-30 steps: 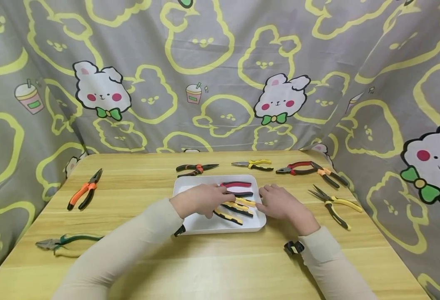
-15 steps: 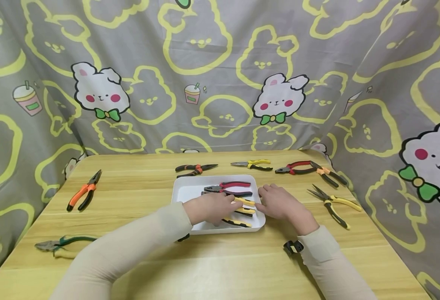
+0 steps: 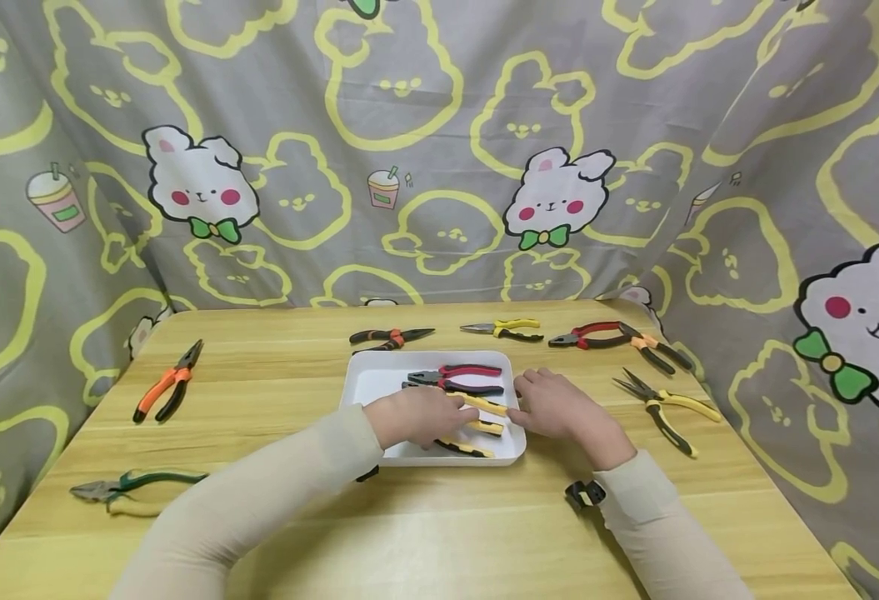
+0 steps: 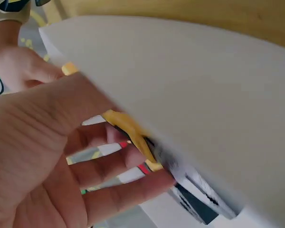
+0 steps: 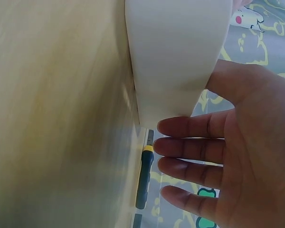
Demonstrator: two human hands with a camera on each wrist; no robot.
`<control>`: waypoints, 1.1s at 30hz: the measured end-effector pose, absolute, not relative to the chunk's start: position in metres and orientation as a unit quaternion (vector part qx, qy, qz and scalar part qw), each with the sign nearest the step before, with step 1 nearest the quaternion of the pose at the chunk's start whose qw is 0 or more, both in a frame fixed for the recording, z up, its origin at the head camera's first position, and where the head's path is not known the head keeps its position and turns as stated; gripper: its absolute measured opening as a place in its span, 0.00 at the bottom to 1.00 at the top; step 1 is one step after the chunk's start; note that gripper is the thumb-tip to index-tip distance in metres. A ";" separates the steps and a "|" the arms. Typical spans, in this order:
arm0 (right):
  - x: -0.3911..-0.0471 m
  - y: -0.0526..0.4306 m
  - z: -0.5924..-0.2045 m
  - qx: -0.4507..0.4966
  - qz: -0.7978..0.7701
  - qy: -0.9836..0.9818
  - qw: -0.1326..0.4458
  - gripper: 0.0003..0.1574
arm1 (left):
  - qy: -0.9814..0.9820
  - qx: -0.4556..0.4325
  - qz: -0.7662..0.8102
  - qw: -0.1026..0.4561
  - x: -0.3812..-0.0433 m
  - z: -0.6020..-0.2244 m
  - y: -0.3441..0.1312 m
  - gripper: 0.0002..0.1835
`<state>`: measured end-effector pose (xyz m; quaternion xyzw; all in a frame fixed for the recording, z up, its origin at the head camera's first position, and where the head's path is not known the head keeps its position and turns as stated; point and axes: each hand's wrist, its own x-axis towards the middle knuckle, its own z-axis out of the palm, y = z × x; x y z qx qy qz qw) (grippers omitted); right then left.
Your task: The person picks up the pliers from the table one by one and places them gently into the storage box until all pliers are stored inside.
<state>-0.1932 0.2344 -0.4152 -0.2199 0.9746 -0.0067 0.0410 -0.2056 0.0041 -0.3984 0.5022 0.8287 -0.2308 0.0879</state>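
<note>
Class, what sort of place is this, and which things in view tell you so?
Probably an indoor work spot set up for sorting or handling tools: a wood-grain table with a cartoon-print curtain around it, and many pliers lying in and around a white tray.

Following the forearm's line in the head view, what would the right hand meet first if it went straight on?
Most likely the right wall of the white tray: the right hand sits close beside it, overlapping its edge in view. Whether they touch is unclear.

2 hands (image 3: 418,414) are at a white tray (image 3: 370,385) where red-and-black pliers (image 3: 472,370) lie.
</note>
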 end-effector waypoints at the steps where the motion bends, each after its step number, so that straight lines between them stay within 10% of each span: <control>1: -0.193 0.234 -0.415 -0.219 -0.007 0.975 0.042 0.28 | 0.830 0.499 -0.229 0.093 -0.206 -0.397 0.003 0.26; 13: -0.192 0.233 -0.414 -0.214 -0.002 0.976 0.048 0.27 | 0.836 0.499 -0.203 0.105 -0.212 -0.393 -0.014 0.32; 33: -0.193 0.231 -0.415 -0.213 -0.011 0.976 0.049 0.25 | 0.830 0.509 -0.230 0.005 -0.208 -0.399 -0.023 0.12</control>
